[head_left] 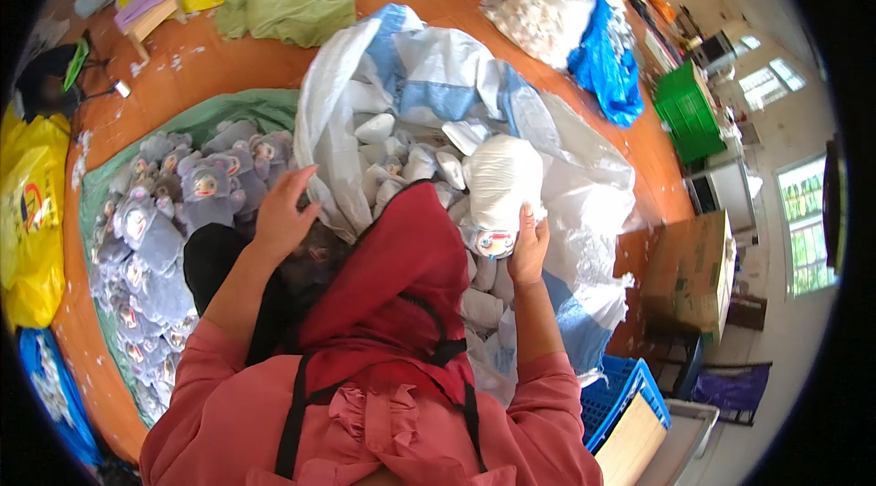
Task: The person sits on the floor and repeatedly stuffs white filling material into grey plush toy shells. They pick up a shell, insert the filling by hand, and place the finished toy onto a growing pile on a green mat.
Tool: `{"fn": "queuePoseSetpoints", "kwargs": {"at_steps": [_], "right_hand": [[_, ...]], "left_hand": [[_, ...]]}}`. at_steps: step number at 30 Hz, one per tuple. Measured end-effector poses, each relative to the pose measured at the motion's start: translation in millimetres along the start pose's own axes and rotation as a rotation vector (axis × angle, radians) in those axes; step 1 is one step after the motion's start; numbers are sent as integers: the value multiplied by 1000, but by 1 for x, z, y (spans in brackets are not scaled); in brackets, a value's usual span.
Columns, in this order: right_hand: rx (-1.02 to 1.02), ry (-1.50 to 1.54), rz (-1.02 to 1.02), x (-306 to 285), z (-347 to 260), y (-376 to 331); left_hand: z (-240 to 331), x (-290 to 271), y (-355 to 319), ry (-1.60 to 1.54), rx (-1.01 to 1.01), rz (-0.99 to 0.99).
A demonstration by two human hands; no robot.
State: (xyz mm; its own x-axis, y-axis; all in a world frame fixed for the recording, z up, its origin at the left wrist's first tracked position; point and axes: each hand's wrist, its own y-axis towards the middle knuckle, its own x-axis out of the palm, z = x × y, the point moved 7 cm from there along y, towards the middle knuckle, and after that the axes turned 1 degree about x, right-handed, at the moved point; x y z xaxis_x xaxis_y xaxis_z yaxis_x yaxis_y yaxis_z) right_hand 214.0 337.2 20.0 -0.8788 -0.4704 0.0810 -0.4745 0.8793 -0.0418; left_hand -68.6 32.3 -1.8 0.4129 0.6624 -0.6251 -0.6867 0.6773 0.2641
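My fingers (528,218) on the right hand (526,253) are clamped on the lower right side of a white doll piece (504,177); those of my left hand (285,212) spread apart beside the sack's edge, whether touching it I can't tell. The big white-and-blue sack (438,75) gapes in front of me. To its left a green sheet (260,103) bears heaped grey plush dolls (151,235). Right stands a cardboard box (684,271), then a smaller blue crate (604,399). My doll piece, painted face lowermost, is over the sack's white pieces (375,128).
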Motion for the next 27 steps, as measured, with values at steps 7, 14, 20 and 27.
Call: {"fn": "queuePoseSetpoints", "kwargs": {"at_steps": [7, 14, 20, 27], "right_hand": [[244, -159, -481, 162, 5, -10], [335, -189, -893, 242, 50, -51], [419, -76, -661, 221, 108, -28], [299, -242, -422, 189, 107, 8]], "left_hand": [[50, -34, -18, 335, 494, 282], [60, -32, -35, 374, 634, 198], [40, -31, -25, 253, 492, 232], [8, -27, -13, 132, 140, 270]]}}
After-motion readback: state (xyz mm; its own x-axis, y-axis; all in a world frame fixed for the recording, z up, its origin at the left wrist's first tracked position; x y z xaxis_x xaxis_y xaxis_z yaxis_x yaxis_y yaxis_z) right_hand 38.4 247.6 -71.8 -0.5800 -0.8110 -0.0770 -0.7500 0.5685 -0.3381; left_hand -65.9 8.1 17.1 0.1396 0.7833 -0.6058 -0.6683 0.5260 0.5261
